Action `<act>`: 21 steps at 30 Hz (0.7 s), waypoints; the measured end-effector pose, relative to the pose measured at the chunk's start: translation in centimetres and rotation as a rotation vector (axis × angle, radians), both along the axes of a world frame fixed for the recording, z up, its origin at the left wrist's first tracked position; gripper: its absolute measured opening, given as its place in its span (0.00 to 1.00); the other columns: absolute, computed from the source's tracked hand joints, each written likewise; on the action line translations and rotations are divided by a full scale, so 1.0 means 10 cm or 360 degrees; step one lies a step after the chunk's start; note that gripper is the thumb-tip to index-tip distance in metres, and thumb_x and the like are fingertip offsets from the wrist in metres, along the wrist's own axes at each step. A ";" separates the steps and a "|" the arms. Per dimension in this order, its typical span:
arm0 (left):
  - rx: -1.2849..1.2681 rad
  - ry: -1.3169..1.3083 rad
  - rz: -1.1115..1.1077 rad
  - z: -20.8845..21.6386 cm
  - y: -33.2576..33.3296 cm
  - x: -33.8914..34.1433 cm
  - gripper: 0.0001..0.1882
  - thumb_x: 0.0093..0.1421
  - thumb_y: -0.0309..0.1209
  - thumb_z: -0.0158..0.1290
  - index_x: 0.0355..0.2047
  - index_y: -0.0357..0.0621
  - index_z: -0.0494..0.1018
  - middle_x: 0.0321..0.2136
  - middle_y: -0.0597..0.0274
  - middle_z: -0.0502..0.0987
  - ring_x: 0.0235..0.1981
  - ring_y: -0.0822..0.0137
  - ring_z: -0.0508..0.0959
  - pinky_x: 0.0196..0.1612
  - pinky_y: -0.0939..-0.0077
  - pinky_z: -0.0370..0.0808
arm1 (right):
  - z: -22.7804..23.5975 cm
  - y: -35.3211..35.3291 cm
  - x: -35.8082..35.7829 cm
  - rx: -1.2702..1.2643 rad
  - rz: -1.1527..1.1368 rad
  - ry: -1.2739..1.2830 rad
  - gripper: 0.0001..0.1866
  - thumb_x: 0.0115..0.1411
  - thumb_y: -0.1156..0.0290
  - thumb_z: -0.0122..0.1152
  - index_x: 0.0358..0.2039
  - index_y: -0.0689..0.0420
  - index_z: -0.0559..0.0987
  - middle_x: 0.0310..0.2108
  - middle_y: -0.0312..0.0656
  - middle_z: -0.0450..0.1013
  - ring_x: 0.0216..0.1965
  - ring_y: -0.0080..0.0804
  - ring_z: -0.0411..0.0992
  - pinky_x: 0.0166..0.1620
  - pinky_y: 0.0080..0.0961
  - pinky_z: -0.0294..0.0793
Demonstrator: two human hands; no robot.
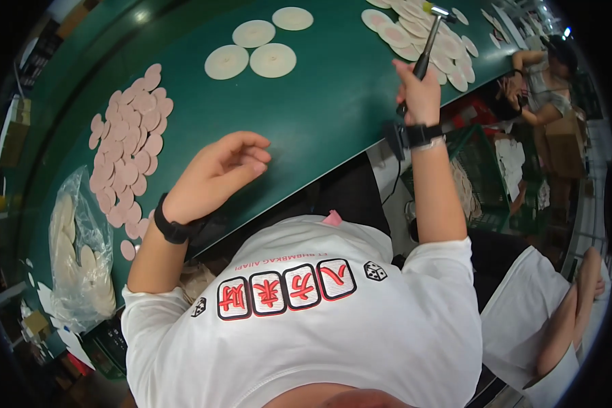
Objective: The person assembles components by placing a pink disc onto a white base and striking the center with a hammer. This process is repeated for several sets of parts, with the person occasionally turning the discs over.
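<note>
My right hand (420,92) is closed round the dark handle of a hammer (431,42), whose metal head with a yellow end points to the far side. Just beyond it lies a heap of pale discs with pinkish centres (449,47). My left hand (217,170) rests over the green table (306,115) near its front edge, fingers loosely curled and apart, holding nothing. To its left spreads a pile of small pink discs (126,143). Farther off, several larger cream discs (273,60) lie flat in a cluster.
A clear plastic bag of cream pieces (81,258) lies at the left. Below the table's right end stand green crates (483,170) with pale pieces. One person (547,85) sits at the far right; another person's crossed arms (571,319) show at the lower right. A cardboard box (566,146) stands nearby.
</note>
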State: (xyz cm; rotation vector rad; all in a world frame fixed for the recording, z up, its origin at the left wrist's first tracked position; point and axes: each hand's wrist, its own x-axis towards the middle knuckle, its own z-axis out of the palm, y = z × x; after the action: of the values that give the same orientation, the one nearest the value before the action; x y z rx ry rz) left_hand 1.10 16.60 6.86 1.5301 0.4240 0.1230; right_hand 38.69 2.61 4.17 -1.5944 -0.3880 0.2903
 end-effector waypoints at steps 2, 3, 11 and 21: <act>0.0416 0.0011 0.0015 0.03 0.08 0.06 0.21 0.70 0.32 0.57 0.59 0.35 0.72 0.49 0.53 0.80 0.50 0.60 0.81 0.54 0.68 0.78 | -0.05 -0.12 -0.34 0.0034 0.0216 0.0147 0.09 0.67 0.74 0.66 0.37 0.57 0.72 0.32 0.44 0.81 0.13 0.17 0.60 0.17 0.20 0.60; 0.0830 0.0025 -0.0017 0.04 0.19 0.15 0.22 0.69 0.33 0.58 0.59 0.34 0.72 0.50 0.51 0.80 0.51 0.57 0.81 0.55 0.65 0.78 | -0.10 -0.17 -0.45 0.0040 0.0254 0.0162 0.09 0.67 0.74 0.66 0.37 0.57 0.72 0.32 0.44 0.81 0.13 0.17 0.60 0.17 0.20 0.60; 0.2270 0.0446 0.0331 -0.43 1.03 0.68 0.29 0.66 0.49 0.59 0.53 0.34 0.76 0.57 0.46 0.77 0.61 0.49 0.75 0.63 0.51 0.70 | -0.39 -0.25 -0.88 0.0058 0.0394 0.0335 0.07 0.71 0.71 0.62 0.40 0.57 0.71 0.37 0.46 0.82 0.13 0.14 0.59 0.16 0.17 0.60; 0.2394 0.0592 -0.0116 -0.14 0.04 0.09 0.29 0.62 0.52 0.62 0.50 0.39 0.78 0.48 0.53 0.78 0.55 0.54 0.77 0.66 0.49 0.66 | -0.46 -0.34 -0.88 0.0084 0.0517 0.0321 0.09 0.77 0.66 0.53 0.46 0.58 0.75 0.27 0.36 0.74 0.14 0.13 0.57 0.16 0.15 0.58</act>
State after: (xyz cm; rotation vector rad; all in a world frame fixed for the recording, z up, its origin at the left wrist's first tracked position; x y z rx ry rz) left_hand 2.01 17.03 5.50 3.0748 0.6062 0.0947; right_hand 29.88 -0.79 -0.46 -1.4321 -0.4933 0.6785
